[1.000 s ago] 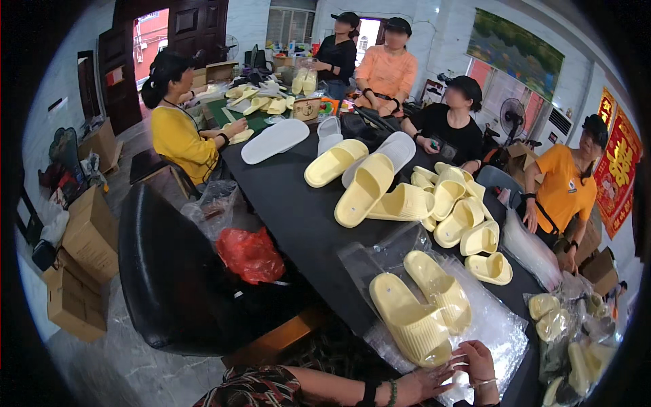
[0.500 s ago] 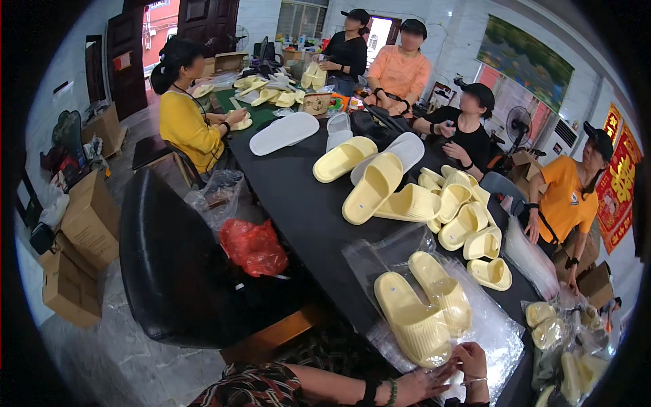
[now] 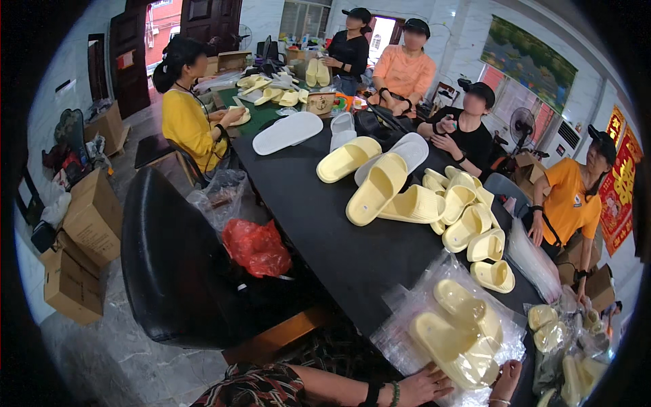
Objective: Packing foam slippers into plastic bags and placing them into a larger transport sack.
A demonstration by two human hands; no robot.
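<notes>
At near end of table (image 3: 319, 230), our 2 slippers (image 3: 468, 356) now lie under clear bag (image 3: 400, 342), heels included, drawn nearer us: pair looks bagged. Left hand (image 3: 419, 386): fingers extended against bag; right hand (image 3: 505, 382): fingers curled at corner. Can't tell if either pinches.

Pale marbled walls (image 3: 456, 42) surround the room, with a grey veined floor (image 3: 163, 372) at the near left. A black padded chair (image 3: 166, 264) stands left of the dark worktop (image 3: 298, 193). Daylight shows through open dark doors (image 3: 129, 85) at the far left; a fan (image 3: 522, 125) stands at the right.
</notes>
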